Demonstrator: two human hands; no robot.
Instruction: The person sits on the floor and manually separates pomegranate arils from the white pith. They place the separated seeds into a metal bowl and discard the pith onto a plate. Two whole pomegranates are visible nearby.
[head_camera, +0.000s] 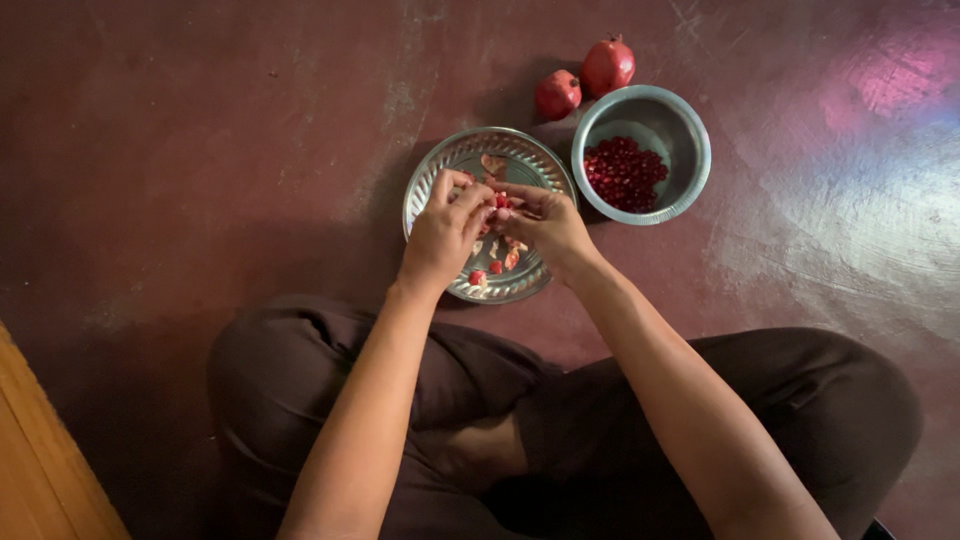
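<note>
Red pomegranate piece (501, 203) sat pinched between the left hand (440, 240) and right hand (548, 226) above a steel plate (440, 170); gentle thumb pressure would best free seeds for the nearby steel bowl (690, 130) on the floor.

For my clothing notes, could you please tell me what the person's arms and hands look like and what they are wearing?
Both forearms are bare, with no sleeve in view. The left hand and right hand wear no gloves; no ring, watch or bracelet can be made out. Below the arms, the crossed legs are covered by dark brown fabric trousers.
</note>
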